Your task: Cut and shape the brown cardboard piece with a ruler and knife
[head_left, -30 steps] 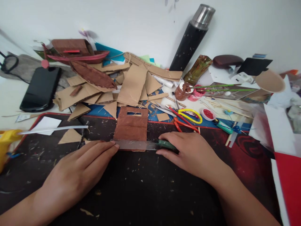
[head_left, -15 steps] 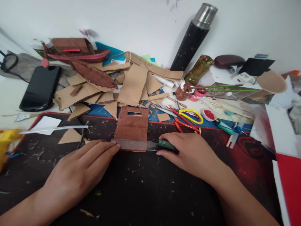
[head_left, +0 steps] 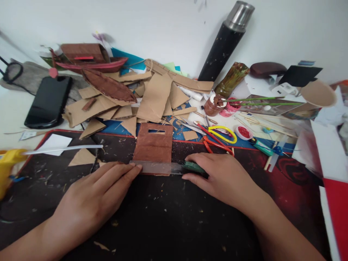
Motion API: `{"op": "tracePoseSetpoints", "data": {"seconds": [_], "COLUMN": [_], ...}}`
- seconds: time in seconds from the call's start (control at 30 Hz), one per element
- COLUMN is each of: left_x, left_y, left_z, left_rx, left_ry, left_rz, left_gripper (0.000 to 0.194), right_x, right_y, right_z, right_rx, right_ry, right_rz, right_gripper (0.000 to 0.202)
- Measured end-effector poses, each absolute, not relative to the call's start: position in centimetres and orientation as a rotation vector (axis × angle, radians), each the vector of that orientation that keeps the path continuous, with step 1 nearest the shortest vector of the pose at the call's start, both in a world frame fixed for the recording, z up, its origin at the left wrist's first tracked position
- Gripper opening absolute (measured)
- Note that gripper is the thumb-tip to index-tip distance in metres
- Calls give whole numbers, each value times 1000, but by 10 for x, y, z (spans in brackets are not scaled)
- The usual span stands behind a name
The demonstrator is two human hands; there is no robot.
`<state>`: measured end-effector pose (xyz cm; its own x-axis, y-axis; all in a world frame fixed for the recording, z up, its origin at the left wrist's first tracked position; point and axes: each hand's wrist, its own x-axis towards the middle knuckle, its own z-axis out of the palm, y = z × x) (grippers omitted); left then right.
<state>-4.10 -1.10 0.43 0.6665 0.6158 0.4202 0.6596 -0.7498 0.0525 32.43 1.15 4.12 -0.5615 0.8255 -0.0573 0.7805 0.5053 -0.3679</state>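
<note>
Brown panel: one flat brown piece (head_left: 153, 150), mid-frame on the black mat (head_left: 163, 224), one rectangular slot near its top edge.
Ruler: one clear strip (head_left: 156, 168), lay across the panel's lower end.
Left hand: the left hand (head_left: 95, 192) had its fingers pressed together, tips on the strip's left end; couldn't tell if the thumb gripped.
Right hand: the right hand (head_left: 225, 177) pinched one green-handled tool (head_left: 194, 166) between thumb and finger, at the strip's right end.
In the way: cardboard scraps (head_left: 154, 98), piled too deep to count, ran right up to the panel's top edge.
Upper left: one model boat (head_left: 84, 58), one brown hull (head_left: 108, 86), one phone (head_left: 47, 101).
Left edge: one yellow glue gun (head_left: 12, 157), its clear stick (head_left: 67, 148) above one white paper (head_left: 56, 144).
Upper right: one black flask (head_left: 223, 50), tilted; two paint jars, brown (head_left: 213, 110) and pink (head_left: 230, 110); two green sticks (head_left: 261, 98).
Right of centre: one yellow loop handle (head_left: 219, 127) among red handles (head_left: 220, 144); one red-paint tub (head_left: 243, 132).
Print: marks on white tag (head_left: 28, 135), left side, too small to read.
</note>
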Motion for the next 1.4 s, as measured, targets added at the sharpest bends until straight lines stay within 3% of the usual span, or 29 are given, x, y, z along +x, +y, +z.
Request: {"op": "tracePoseSetpoints", "data": {"seconds": [0.33, 0.8, 1.1, 1.4], "left_x": [-34, -32, -38, -39], "left_y": [-8, -11, -12, -15], "left_z": [12, 12, 9, 7], "left_rx": [-2730, -2721, -2755, -2773], "left_ry": [-1057, -1077, -969, -1024], "left_rz": [-653, -598, -491, -520], "left_gripper": [29, 30, 39, 64], "right_x": [325, 322, 324, 325], "right_y": [11, 11, 10, 10], "right_z": [41, 42, 40, 39], "right_rx": [-1418, -1415, -1376, -1329], "right_ry": [-2599, -2606, -2624, -2633], "right_rz": [552, 567, 476, 395], "right_gripper": [30, 30, 30, 29]}}
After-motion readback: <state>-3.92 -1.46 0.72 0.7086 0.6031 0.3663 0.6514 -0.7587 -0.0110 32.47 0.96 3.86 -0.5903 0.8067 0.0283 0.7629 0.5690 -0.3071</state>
